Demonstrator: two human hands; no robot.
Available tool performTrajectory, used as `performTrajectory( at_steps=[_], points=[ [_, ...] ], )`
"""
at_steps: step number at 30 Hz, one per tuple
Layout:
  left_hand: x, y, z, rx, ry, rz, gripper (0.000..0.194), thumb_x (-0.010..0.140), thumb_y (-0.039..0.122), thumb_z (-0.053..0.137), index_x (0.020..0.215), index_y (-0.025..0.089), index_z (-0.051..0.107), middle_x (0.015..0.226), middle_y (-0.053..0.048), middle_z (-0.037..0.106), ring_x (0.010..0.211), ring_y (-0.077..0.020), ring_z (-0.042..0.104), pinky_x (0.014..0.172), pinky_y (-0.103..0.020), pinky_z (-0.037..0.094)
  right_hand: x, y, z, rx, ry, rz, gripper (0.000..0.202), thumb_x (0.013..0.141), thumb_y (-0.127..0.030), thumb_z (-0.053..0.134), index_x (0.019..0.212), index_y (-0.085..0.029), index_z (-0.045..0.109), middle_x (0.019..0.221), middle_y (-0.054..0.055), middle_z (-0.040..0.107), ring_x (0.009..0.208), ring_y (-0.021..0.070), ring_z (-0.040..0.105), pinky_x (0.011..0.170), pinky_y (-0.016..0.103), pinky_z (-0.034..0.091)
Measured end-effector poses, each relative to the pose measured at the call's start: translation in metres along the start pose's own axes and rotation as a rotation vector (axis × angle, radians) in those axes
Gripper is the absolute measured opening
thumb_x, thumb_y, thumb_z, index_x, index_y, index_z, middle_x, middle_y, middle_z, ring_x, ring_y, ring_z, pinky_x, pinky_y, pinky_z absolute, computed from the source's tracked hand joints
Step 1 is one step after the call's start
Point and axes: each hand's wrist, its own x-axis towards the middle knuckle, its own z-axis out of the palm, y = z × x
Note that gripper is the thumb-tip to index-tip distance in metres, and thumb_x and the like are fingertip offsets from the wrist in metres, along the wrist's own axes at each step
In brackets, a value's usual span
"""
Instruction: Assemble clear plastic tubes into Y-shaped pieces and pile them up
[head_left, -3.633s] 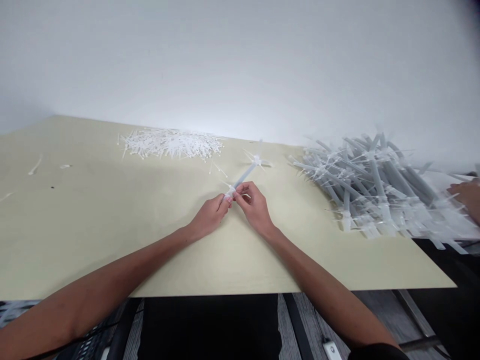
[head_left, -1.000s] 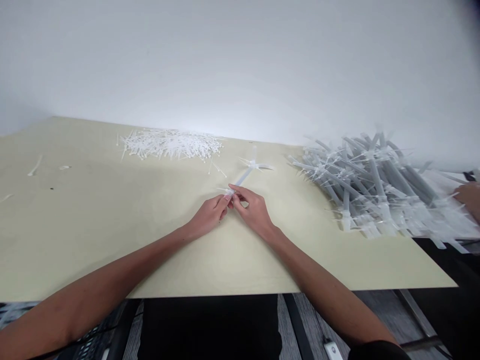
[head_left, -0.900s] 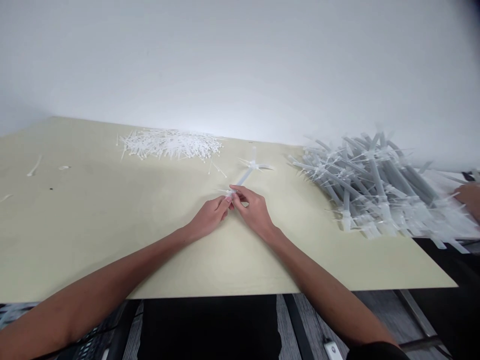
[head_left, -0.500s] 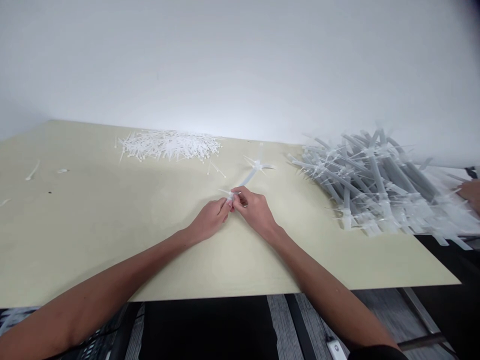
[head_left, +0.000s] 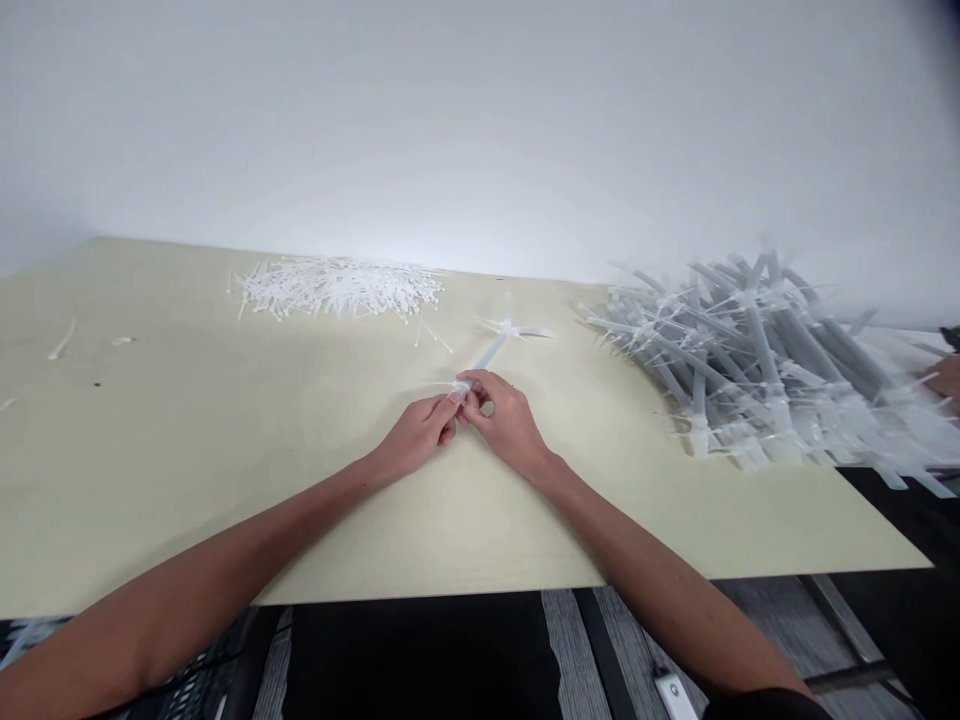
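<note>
A translucent plastic tube piece (head_left: pixel 491 352) with branching ends slants across the table in front of me. Thin white cable ties stick out around its far joint (head_left: pixel 508 329) and its near joint. My left hand (head_left: pixel 420 432) is closed, with thumb and fingers pinching the near end. On the right side of that same joint, my right hand (head_left: pixel 504 418) pinches with thumb and forefinger. The fingers of both hands meet there and hide most of the near joint. Whether a tie end lies in the right fingertips cannot be made out.
A heap of white cable ties (head_left: pixel 341 288) lies at the back, with a few loose ones (head_left: pixel 435 335) beside it. To the right is a large pile of similar tied tubes (head_left: pixel 750 350). Another person's hand (head_left: pixel 943 380) shows at the right edge. Small scraps (head_left: pixel 64 340) lie far left.
The far joint of the tube piece has swung slightly left, and its ties have turned a little. Both my hands stay at the near joint, shifted slightly left.
</note>
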Motion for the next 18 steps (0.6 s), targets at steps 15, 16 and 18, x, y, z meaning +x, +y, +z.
performTrajectory(
  at_steps=[15, 16, 18],
  points=[
    [0.0006, 0.0009, -0.0025, 0.021, -0.022, 0.009, 0.052, 0.090, 0.056, 0.024, 0.073, 0.017, 0.053, 0.059, 0.000, 0.047, 0.058, -0.0135, 0.043, 0.057, -0.027, 0.034, -0.0002, 0.0035, -0.0020, 0.026, -0.042, -0.024, 0.035, 0.082, -0.014, 0.046, 0.115, -0.022, 0.057, 0.079, 0.000, 0.060, 0.074, 0.0131, 0.057, 0.076, 0.027, 0.047],
    [0.0007, 0.0006, -0.0026, 0.012, -0.022, 0.013, 0.051, 0.090, 0.056, 0.024, 0.073, 0.017, 0.053, 0.058, 0.000, 0.047, 0.058, -0.0134, 0.043, 0.057, -0.027, 0.034, -0.0002, 0.0035, -0.0020, 0.031, -0.044, -0.022, 0.035, 0.082, -0.014, 0.046, 0.115, -0.022, 0.057, 0.079, 0.000, 0.060, 0.074, 0.0129, 0.057, 0.076, 0.027, 0.047],
    [0.0009, 0.0002, -0.0028, -0.007, -0.026, 0.018, 0.051, 0.090, 0.056, 0.025, 0.074, 0.017, 0.053, 0.058, 0.000, 0.046, 0.058, -0.0132, 0.043, 0.058, -0.027, 0.034, -0.0002, 0.0037, -0.0022, 0.037, -0.041, -0.019, 0.035, 0.082, -0.014, 0.046, 0.114, -0.022, 0.058, 0.079, 0.000, 0.060, 0.074, 0.0125, 0.057, 0.075, 0.027, 0.047]
  ],
)
